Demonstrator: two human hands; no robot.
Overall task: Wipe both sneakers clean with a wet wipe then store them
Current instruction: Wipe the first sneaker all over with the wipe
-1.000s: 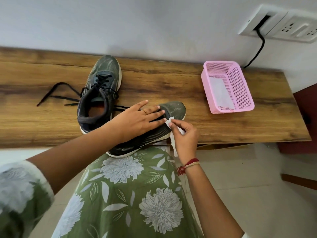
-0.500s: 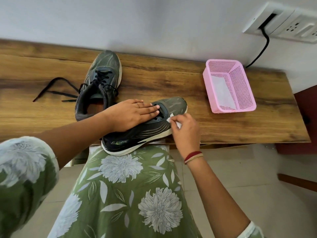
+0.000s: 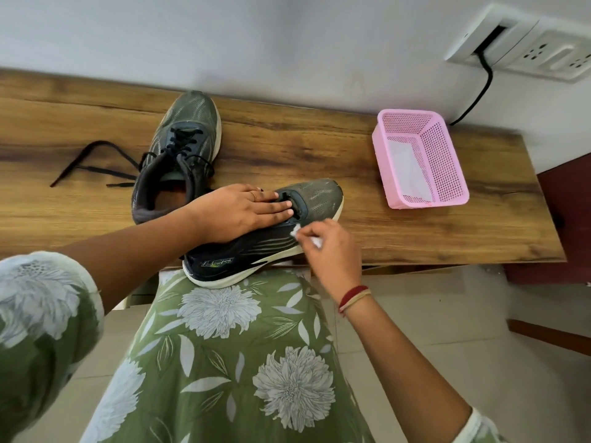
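Loose lace (image 3: pixel 89 164): It trails far out to the left of the left hand (image 3: pixel 236 212). If the far sneaker (image 3: pixel 188 139) gets picked up fast, I think the lace could drag or catch.
Near sneaker (image 3: pixel 256 247): Its heel sticks out past the front edge of the wooden table (image 3: pixel 319 148), over the lap. If the left hand lifts off or the rubbing pushes too hard, the shoe could tip and fall.
Wet wipe (image 3: pixel 295 230): Only a small bunched bit shows. It could slip out of the fingers, or miss dirty spots.
Far sneaker spot: It sits just behind the left wrist, toe to the wall. No hand seems to touch it.
Left hand job: It lies flat on top of the near sneaker with straight fingers, pressing down. It grips nothing.
Near sneaker spot: It is under the left hand. Its toe pokes out past the left fingertips, and its side faces the right hand (image 3: pixel 329 247).
Wet wipe spot: It touches the side of the near sneaker, just below the left fingertips.
Right hand job: Its fingers pinch the wet wipe tight. It is just beside the shoe, close to the left hand.
Pink basket (image 3: pixel 447 161): It stands well off to the right of both hands. Something flat and white lies inside, and I cannot tell what.
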